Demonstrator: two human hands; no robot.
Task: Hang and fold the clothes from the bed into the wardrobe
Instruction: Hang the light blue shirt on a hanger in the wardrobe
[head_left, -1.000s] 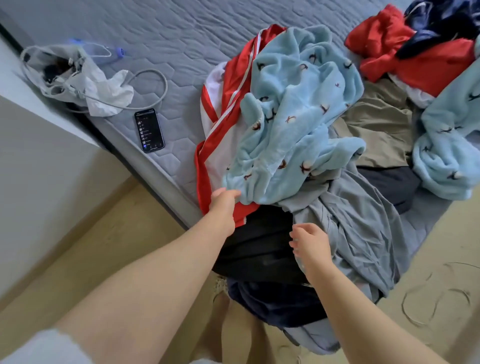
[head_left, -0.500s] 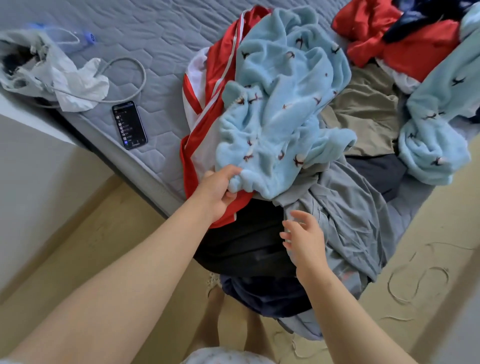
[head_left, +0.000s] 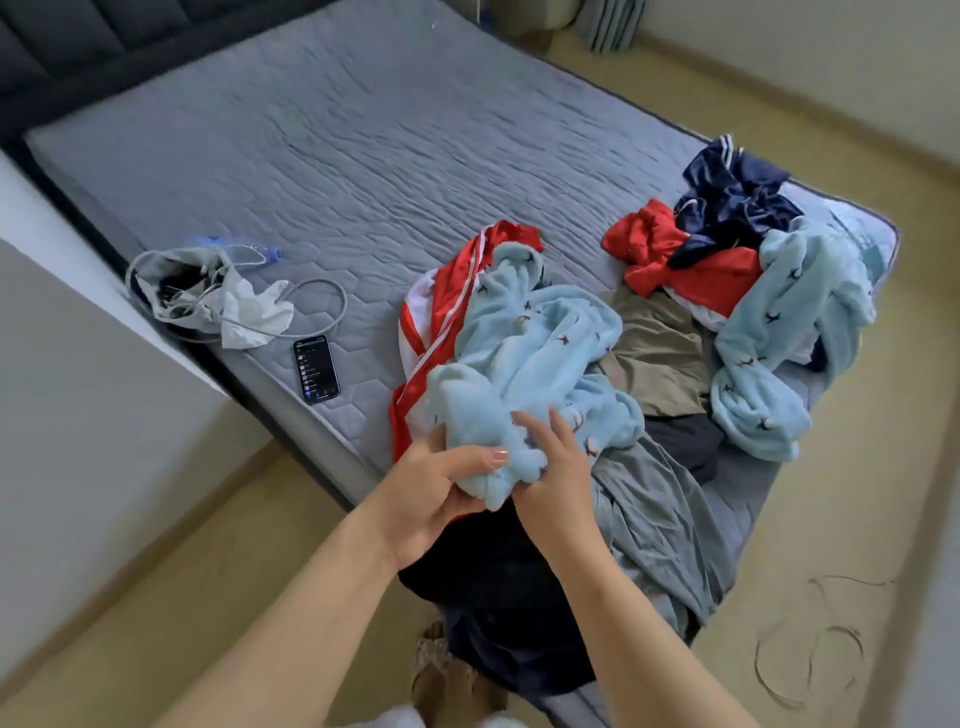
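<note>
A pile of clothes lies on the near corner of the grey bed. On top is a light blue fleece garment with small dark prints. My left hand grips its near hem with the thumb on top. My right hand holds the same hem from the right side. Under the fleece lie a red and white jacket, a grey garment and a black garment that hangs over the bed's edge. A second light blue fleece piece lies further right.
A phone lies screen up near the bed's left edge, beside a white bag with a grey cable. Red, navy and khaki clothes lie at the right. Thin wire loops rest on the beige floor.
My left hand closed on the blue fleece hem and lifted it. My right hand moved up from the grey garment and took hold of the same hem. The camera pulled back and up.
</note>
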